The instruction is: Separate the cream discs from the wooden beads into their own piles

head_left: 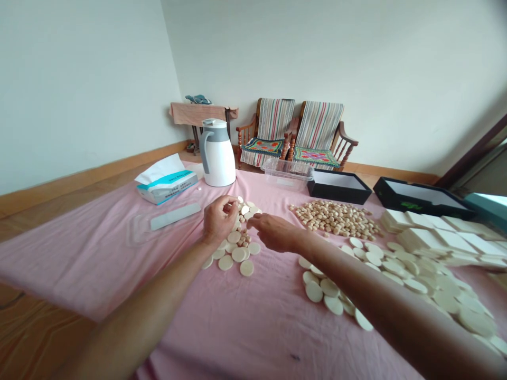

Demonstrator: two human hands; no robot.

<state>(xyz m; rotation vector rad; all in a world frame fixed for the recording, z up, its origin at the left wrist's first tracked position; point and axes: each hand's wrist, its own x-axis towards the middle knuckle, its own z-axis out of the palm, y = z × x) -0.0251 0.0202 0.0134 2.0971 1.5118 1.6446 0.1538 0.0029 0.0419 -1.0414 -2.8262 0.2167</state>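
We position our left hand [219,220] and right hand [273,232], fingers curled, beside pale discs [225,263]; we cannot determine whether either grips anything.

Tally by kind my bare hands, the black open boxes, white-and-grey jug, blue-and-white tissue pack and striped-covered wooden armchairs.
Bare hands: 2 (left hand, right hand)
Black open boxes: 2
White-and-grey jug: 1
Blue-and-white tissue pack: 1
Striped-covered wooden armchairs: 2
Total: 8
Pale round discs overlap too much to count.

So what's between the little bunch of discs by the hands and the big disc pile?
Bare pink cloth, with the right hand and forearm stretched above it; the head view shows this.
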